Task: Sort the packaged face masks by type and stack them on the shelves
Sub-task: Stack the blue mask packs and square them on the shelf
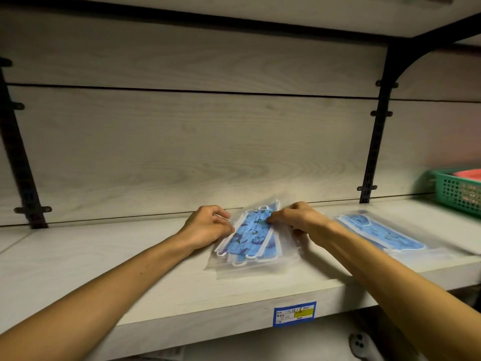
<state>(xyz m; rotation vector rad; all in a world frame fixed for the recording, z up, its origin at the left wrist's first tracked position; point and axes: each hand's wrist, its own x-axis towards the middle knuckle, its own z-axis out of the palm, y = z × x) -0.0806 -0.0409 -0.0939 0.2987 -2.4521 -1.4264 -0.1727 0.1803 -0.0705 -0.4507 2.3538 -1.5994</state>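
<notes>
A small stack of clear-wrapped blue patterned face masks (pixel 250 238) lies on the pale wooden shelf (pixel 130 259), near its middle. My left hand (pixel 208 225) holds the stack's left edge with curled fingers. My right hand (pixel 299 220) pinches its top right side, fingertips on the wrapping. A second pack of blue masks (pixel 382 233) lies flat on the shelf to the right, apart from both hands.
A green plastic basket (pixel 458 191) with red contents stands at the shelf's far right. Black shelf brackets (pixel 374 142) rise at the back wall on both sides. A blue and yellow label (pixel 294 312) is stuck on the shelf's front edge. Another shelf hangs overhead.
</notes>
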